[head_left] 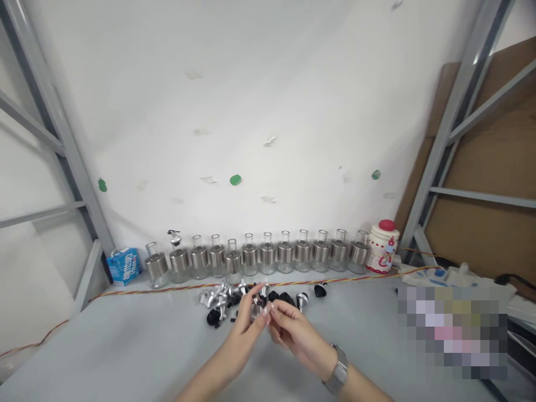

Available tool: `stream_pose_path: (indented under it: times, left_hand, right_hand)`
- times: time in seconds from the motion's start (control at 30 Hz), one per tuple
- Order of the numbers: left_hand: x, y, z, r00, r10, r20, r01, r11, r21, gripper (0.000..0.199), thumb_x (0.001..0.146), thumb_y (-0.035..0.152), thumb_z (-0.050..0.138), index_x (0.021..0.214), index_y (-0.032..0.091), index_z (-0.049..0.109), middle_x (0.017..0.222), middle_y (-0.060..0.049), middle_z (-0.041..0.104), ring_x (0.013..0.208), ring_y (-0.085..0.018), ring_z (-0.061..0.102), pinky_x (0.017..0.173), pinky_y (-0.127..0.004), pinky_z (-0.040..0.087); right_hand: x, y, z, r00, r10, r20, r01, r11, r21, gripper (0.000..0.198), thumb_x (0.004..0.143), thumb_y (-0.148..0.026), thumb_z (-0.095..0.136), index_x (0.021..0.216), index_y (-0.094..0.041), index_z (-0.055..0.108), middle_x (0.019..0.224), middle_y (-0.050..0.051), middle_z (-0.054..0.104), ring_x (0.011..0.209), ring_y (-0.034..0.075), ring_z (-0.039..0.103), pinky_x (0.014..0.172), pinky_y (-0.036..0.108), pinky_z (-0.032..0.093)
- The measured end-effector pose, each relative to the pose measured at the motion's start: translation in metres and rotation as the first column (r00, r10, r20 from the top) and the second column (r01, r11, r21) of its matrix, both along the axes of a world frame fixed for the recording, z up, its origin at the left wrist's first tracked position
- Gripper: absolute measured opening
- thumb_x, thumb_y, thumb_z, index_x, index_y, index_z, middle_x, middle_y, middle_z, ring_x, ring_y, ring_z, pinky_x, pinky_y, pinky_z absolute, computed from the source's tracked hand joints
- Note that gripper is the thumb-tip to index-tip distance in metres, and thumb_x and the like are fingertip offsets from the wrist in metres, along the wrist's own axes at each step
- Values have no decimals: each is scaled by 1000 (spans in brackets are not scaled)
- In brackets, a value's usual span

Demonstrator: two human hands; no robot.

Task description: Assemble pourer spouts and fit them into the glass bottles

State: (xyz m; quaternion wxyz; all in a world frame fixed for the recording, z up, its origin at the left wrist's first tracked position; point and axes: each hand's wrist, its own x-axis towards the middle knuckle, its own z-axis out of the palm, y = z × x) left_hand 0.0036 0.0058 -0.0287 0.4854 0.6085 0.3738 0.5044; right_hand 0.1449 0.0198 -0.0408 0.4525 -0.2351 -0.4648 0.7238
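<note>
My left hand (246, 324) and my right hand (295, 330) meet at the fingertips above the grey table. The right thumb and fingers are pinched together; what they grip is too small to make out. My left index finger is raised, while its thumb presses in against the right fingertips; anything held there is mostly hidden. Just beyond lies a pile of silver and black bottle pourers (221, 291), partly covered by my hands. A black-based pourer (213, 317) lies left of the hands, and another pourer (320, 290) sits apart on the right.
Glass bottles with metal sleeves (250, 254) stand in a row along the wall; one bottle (180, 259) carries a pourer. A blue carton (123, 267) is at the left end, a red-lidded white jar (382, 248) at the right. A twisted cable (176, 288) crosses the table (146, 346).
</note>
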Motion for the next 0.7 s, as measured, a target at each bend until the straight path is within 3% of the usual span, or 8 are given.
stream_pose_path:
  times: [0.13, 0.33, 0.7]
  left_hand:
    - [5, -9, 1, 991, 56, -124, -44, 994, 99, 35, 81, 35, 46, 114, 25, 43, 112, -6, 44, 109, -22, 37, 96, -35, 25]
    - [8, -13, -6, 992, 80, -98, -65, 986, 150, 20, 84, 30, 42, 103, 25, 37, 96, -2, 43, 92, -17, 44, 84, -29, 35]
    - [9, -13, -13, 991, 121, -63, -100, 958, 270, 18, 84, 26, 43, 101, 22, 39, 102, -6, 42, 103, -20, 39, 91, -32, 30]
  right_hand:
    - [-5, -3, -1, 1000, -22, -4, 22, 999, -37, 33, 66, -42, 66, 59, -16, 46, 45, -8, 35, 42, 5, 27, 44, 21, 14]
    - [-10, -9, -4, 999, -42, 23, 44, 996, -82, 33, 65, -42, 67, 58, -16, 47, 47, -8, 32, 44, 5, 26, 45, 19, 17]
    - [-11, -15, 2, 998, -59, -17, 56, 988, -144, 32, 62, -40, 70, 56, -17, 48, 50, -7, 37, 47, 5, 31, 50, 19, 27]
